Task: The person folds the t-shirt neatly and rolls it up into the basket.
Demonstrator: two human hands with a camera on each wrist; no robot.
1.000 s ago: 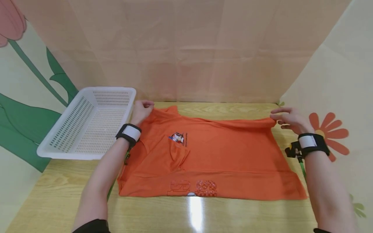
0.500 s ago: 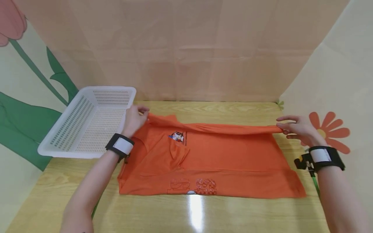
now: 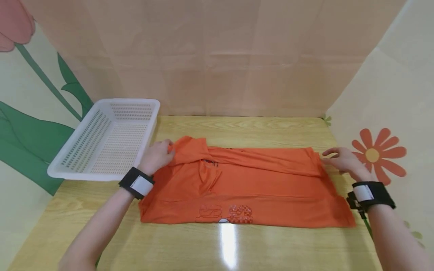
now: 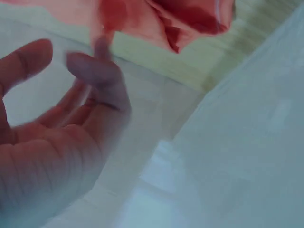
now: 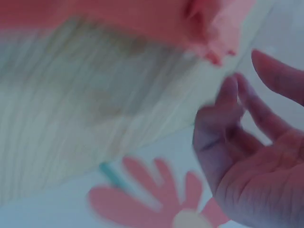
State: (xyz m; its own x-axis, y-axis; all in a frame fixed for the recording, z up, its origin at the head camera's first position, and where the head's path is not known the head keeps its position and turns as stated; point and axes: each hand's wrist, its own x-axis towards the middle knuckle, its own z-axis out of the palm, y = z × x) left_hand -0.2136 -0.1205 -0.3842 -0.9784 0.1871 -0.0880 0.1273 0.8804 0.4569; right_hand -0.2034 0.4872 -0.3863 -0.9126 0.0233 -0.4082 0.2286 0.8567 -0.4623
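Orange shirt (image 3: 264,184): is lying on the table (image 3: 169,244), right of the white basket (image 3: 101,177).
Left hand (image 3: 156,156): is bending loosely beside the basket, pinching nothing; fingertip contact with cloth, I cannot tell.
Right hand (image 3: 346,162): is hanging released at the shirt end farthest from the basket.
Folded flap (image 3: 271,157): is widening away from the basket; it is probably needing evening there, and smoothing basket-side.
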